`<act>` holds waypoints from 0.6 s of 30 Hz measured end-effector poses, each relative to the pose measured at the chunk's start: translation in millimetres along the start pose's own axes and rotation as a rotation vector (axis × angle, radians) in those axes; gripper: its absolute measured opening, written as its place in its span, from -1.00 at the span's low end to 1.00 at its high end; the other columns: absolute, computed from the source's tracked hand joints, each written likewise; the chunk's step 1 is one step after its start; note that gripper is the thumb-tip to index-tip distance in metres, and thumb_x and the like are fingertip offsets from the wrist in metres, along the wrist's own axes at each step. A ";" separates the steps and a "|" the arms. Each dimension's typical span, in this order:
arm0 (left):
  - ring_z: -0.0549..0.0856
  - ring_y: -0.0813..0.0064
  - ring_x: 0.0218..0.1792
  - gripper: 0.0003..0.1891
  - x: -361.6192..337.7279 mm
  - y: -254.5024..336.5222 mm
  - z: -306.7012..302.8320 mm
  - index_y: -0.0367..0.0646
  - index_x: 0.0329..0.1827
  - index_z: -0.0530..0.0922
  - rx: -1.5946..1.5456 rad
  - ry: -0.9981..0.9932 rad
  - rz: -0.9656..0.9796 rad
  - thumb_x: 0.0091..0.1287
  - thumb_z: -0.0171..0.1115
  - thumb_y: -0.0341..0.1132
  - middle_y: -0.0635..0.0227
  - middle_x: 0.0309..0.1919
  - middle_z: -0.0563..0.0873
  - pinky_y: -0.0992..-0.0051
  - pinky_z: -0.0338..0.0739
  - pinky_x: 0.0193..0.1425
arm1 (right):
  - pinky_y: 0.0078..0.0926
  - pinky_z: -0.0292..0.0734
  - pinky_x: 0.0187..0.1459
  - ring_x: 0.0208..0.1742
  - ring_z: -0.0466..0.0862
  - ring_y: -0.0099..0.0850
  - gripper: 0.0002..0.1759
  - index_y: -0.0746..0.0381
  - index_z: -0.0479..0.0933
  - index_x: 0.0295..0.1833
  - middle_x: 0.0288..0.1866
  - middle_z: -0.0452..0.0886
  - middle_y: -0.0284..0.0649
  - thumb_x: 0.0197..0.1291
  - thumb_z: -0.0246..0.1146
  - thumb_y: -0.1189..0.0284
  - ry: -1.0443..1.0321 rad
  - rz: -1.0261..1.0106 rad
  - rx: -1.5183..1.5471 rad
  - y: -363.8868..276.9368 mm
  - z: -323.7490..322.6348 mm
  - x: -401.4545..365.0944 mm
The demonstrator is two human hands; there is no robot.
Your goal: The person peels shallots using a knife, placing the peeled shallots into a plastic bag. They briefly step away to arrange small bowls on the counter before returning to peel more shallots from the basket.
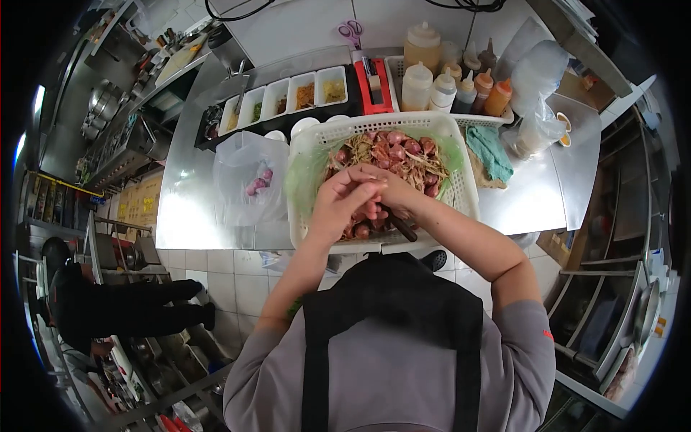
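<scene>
Both hands meet over a white plastic basket point(462, 165) lined with a green bag and filled with red shallots point(396, 153) with dry stalks. My left hand point(344, 201) is closed, thumb and fingers pinched together against the right one; whatever is between the fingertips is hidden. My right hand point(394, 193) is curled around a small knife, whose dark handle point(402, 226) sticks out below the palm. The knife's blade is covered by the hands. To the left of the basket, a clear plastic bag point(237, 162) holds several peeled purple shallots point(260, 180).
Behind the basket are a row of ingredient trays point(305, 91), a red holder point(374, 92) with scissors point(350, 32), and several sauce bottles point(417, 86). A green cloth point(489, 153) lies at the right on the steel table point(188, 205). Another person point(122, 299) stands at lower left.
</scene>
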State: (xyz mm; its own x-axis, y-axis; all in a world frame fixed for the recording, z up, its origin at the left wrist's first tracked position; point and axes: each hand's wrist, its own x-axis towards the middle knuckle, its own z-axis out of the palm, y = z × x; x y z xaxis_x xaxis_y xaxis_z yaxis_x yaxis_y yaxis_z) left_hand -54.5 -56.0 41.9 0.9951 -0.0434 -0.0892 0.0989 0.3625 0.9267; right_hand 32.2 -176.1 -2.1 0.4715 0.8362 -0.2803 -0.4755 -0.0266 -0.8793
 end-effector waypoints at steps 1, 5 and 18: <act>0.60 0.58 -0.42 -0.86 4.5 3.5 5.3 -0.23 -0.14 0.50 -0.002 0.001 0.013 0.28 0.16 -0.41 0.29 -0.33 0.63 0.59 0.56 -0.29 | -0.71 0.16 -0.78 -0.74 0.36 -0.63 -0.61 0.19 0.27 0.20 -0.51 0.52 -0.29 0.28 0.01 0.37 0.044 -0.070 -0.010 -5.1 -2.2 -0.4; 0.62 0.57 -0.23 -0.76 22.4 16.0 8.3 -0.27 -0.06 0.48 0.269 0.044 0.472 0.19 0.19 -0.58 0.30 -0.23 0.60 0.59 0.57 -0.15 | -0.65 0.17 -0.76 -0.72 0.36 -0.59 -0.58 0.21 0.23 0.24 -0.46 0.49 -0.32 0.29 0.03 0.37 0.262 -0.217 0.154 -33.0 -8.9 -15.1; 0.60 0.52 -0.06 -0.67 47.1 0.0 -22.6 -0.28 0.11 0.43 -0.117 0.158 0.218 0.28 0.15 -0.47 0.33 -0.06 0.59 0.56 0.53 -0.03 | -0.76 0.29 -0.49 -0.52 0.36 -0.75 -0.63 0.16 0.43 0.18 -0.42 0.44 -0.47 0.25 0.15 0.43 0.258 -0.438 -0.306 -43.6 -13.3 -32.7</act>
State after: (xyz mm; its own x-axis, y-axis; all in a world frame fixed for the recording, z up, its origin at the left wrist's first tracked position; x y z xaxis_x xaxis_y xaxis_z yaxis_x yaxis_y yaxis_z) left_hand -7.5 -37.0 29.4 0.9810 0.1892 0.0434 -0.1263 0.4523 0.8829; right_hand 47.4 -209.6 40.3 0.7587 0.6462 0.0826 0.0215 0.1019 -0.9946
